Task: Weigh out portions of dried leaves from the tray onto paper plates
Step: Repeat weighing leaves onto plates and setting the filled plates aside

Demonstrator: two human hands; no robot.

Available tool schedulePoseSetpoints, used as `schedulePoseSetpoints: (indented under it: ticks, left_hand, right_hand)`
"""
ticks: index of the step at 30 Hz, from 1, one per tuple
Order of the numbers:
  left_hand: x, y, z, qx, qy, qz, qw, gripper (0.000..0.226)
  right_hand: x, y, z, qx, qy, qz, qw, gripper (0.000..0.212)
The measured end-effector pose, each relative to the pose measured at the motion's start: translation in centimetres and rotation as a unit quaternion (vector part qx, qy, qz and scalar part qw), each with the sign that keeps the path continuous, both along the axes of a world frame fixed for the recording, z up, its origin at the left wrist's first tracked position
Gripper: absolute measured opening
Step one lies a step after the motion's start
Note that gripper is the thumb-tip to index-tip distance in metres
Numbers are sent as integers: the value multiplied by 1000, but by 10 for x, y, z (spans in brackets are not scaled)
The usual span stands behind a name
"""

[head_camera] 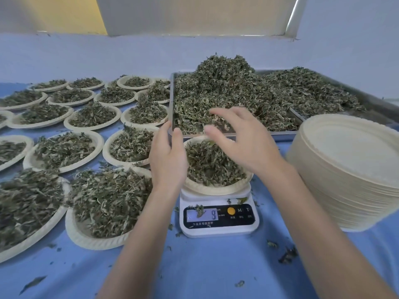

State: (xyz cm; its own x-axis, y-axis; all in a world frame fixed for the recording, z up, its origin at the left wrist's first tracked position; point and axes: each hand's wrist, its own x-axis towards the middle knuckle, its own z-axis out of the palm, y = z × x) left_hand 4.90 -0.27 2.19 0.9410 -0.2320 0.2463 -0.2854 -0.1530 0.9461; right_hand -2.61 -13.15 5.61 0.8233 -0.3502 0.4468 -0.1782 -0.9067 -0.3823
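Note:
A metal tray (280, 133) heaped with dried green leaves (226, 87) lies at the back of the blue table. In front of it a white kitchen scale (218, 221) carries a paper plate (216, 188) filled with leaves. My left hand (168, 154) hovers at the plate's left side, fingers together and pointing up toward the tray corner, holding nothing. Over the plate's far right part my right hand (239, 137) hangs with its fingers spread and curved; no leaves show in it. A leaf scrap partly covers the scale's display.
Several leaf-filled paper plates (64, 149) cover the table's left half. A tall stack of empty paper plates (349, 169) stands at the right, close to the scale. Loose leaf bits lie scattered on the blue cloth (205, 266). A wall and window run behind.

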Motion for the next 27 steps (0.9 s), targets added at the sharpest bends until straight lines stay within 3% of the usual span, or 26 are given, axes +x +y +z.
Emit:
schedulePoseSetpoints:
  ticks: [6, 14, 19, 27]
  left_hand:
    - [8, -5, 1, -11, 15, 23, 1000, 39]
    - [8, -3, 0, -32, 25, 38, 998, 36]
    - [7, 2, -1, -41, 24, 42, 998, 34]
    - [9, 1, -3, -33, 20, 34, 999, 32]
  right_hand:
    - [7, 8, -11, -130, 138, -13, 982, 78]
    - [15, 11, -18, -189, 155, 34, 969, 41]
    - [18, 11, -2, -160, 77, 70, 982, 26]
    - [32, 1, 29, -84, -20, 34, 996, 26]
